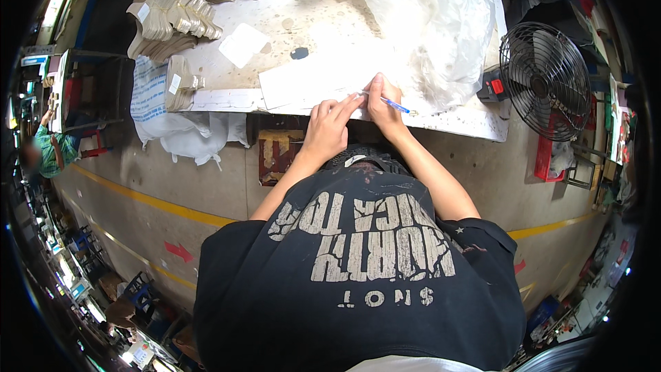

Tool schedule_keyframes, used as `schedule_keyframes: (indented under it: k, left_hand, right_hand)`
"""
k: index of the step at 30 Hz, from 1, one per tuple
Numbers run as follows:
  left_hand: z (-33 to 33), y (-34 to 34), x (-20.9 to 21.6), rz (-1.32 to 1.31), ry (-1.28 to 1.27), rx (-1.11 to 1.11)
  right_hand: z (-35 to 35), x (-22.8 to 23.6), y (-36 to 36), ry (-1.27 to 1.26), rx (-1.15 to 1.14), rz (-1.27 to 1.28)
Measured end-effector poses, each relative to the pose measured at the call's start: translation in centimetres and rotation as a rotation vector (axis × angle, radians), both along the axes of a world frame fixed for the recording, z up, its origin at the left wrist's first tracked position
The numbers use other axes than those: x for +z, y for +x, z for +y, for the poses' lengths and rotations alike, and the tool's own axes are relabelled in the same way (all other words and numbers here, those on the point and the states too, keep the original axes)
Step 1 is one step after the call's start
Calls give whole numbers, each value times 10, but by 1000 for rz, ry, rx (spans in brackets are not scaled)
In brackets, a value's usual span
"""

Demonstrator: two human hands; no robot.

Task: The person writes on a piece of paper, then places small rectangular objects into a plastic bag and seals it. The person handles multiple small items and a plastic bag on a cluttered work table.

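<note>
Pinched in the fingers of the right hand, a blue-and-white pen slants over paper, its blue end pointing right; the left hand lies palm down, fingers extended and unclenched, tips near the pen's point. Both wrists cross the front edge of a white worktable, which runs side to side before the person. Crumpled clear plastic sheeting covers much of its right side, reaching just beside the right hand. Bundled grey-beige pieces crowd its left edge, well apart from the hands; stained tabletop shows between bundles and plastic. A black caged fan stands at the right edge. White paper lies under the hands, close to the front edge. Beyond it is a smaller white sheet.
</note>
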State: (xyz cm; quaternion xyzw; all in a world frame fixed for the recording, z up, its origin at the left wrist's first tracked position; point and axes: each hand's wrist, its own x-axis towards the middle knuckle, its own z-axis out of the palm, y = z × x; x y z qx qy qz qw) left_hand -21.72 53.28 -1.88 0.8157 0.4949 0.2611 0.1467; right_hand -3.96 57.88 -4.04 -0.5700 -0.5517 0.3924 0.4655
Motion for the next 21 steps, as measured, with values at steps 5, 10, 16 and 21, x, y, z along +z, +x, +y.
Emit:
schedule_keyframes:
  k: [5, 10, 16, 21]
  left_hand:
    - [66, -57, -5, -35, 47, 313]
    - [147, -138, 1, 178, -124, 680]
    - [190, -176, -6, 275, -366, 590]
    - [196, -175, 3, 296, -411, 553]
  right_hand:
    - [4, -13, 23, -71, -115, 120]
    - [2, -10, 35, -40, -52, 206]
    - [6, -11, 35, -62, -18, 171]
    - [7, -13, 36, -67, -26, 178]
